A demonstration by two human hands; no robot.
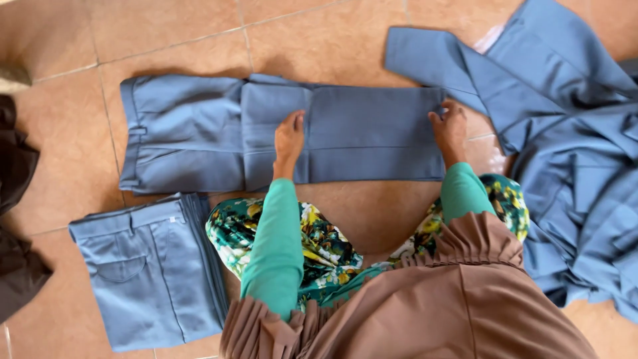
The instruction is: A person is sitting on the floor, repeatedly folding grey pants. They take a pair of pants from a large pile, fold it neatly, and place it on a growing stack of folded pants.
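We see no box, basket or bag anywhere, so nothing sits inside anything; every garment lies straight on the tiled floor (186,40).

We take the half-folded grey-blue trousers (199,133) as our landmark. They stretch sideways across the middle of the floor, waistband at their left end, legs doubled over toward their right end. Our left hand (289,138) presses flat on their middle, fingers together and stretched out. Our right hand (450,129) rests on their right edge, fingers curled lightly over the fold, clamped on nothing.

Below the trousers' left end lies a folded pair (149,272) of the same colour, just apart from them. Right of the trousers sprawls a heap of grey-blue clothes (571,166), one sleeve-like piece touching their upper right corner. Far left of the trousers lies dark brown cloth (16,213), well apart.

Bare tile stays open above the trousers and between their left edge and the brown cloth.
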